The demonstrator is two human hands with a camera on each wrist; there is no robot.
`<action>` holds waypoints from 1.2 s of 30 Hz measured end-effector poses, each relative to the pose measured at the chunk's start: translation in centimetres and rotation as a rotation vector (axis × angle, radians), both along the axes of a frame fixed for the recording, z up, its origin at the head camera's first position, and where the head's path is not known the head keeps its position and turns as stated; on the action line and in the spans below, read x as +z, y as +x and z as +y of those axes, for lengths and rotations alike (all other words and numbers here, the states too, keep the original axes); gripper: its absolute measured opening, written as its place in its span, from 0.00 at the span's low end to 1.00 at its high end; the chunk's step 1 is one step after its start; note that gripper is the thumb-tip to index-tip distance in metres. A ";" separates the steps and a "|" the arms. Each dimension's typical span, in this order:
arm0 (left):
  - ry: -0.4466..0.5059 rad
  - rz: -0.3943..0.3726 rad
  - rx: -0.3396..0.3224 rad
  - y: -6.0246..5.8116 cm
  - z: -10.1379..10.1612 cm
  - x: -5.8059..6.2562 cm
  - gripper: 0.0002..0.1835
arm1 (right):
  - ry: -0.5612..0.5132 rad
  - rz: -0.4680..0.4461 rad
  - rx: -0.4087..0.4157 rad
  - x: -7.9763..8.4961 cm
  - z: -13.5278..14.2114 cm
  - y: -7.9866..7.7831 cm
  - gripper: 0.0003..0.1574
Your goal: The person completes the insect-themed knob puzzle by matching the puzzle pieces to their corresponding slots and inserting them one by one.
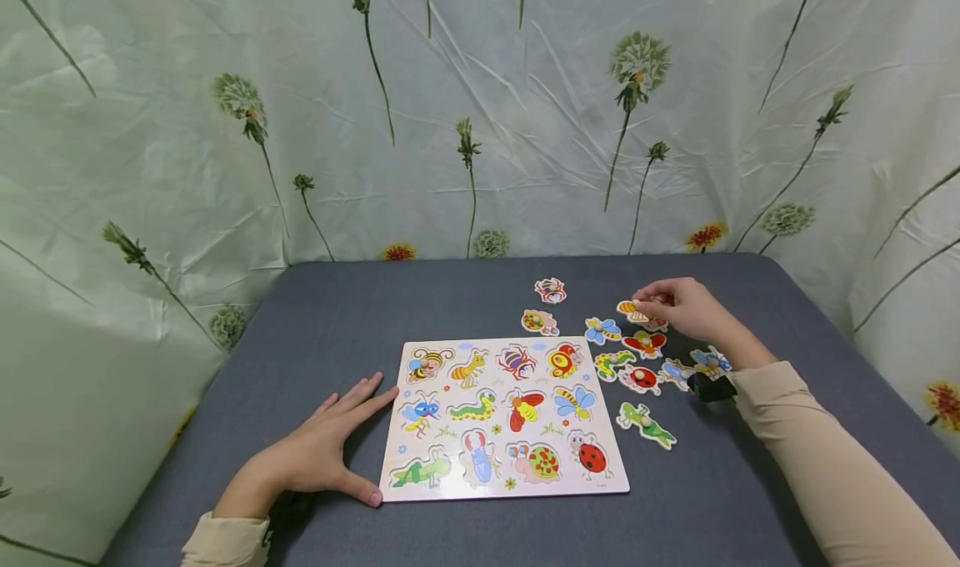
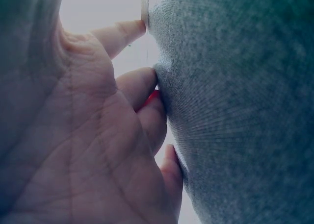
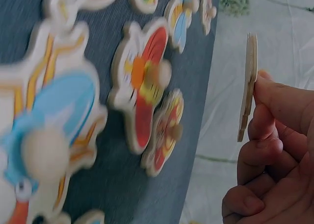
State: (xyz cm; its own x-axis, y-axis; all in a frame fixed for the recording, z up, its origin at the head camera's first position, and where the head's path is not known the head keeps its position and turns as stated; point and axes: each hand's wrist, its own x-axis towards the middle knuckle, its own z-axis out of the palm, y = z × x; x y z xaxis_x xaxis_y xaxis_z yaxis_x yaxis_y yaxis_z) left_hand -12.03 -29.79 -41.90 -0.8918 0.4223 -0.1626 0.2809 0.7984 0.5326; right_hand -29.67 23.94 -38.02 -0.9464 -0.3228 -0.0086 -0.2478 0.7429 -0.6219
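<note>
A flat wooden puzzle board with printed insect shapes lies on the dark grey table. My left hand rests at its left edge, fingers spread and straight, the thumb touching the near left corner. Its palm fills much of the left wrist view. To the board's right, my right hand pinches a yellow-and-orange striped insect puzzle piece between thumb and fingers. The right wrist view shows that piece edge-on, raised off the table; its picture is hidden there.
Several knobbed pieces lie right of the board, among them a red-winged one, a ladybug and a green grasshopper. A spider piece and a snail piece lie behind it. A flowered cloth hangs behind the table.
</note>
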 end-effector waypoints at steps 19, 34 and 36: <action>0.005 0.007 -0.001 0.1 0.0 0.0 0.75 | -0.012 0.010 0.091 0.4 -5.0 0.9 0.13; 0.009 0.008 -0.010 0.1 -0.1 0.1 0.75 | -0.058 -0.002 0.169 -0.1 -7.8 1.4 0.13; 0.009 0.013 -0.013 0.1 -0.2 0.1 0.75 | -0.064 -0.001 0.179 -0.2 -8.3 1.5 0.13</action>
State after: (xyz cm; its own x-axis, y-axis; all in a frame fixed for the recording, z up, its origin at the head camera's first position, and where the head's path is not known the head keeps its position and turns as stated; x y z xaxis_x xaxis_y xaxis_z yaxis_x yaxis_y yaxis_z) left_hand -11.92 -29.94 -41.78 -0.8881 0.4353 -0.1475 0.2980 0.7897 0.5363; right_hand -28.18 15.67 -38.22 -0.8739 -0.4858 0.0167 -0.3718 0.6459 -0.6668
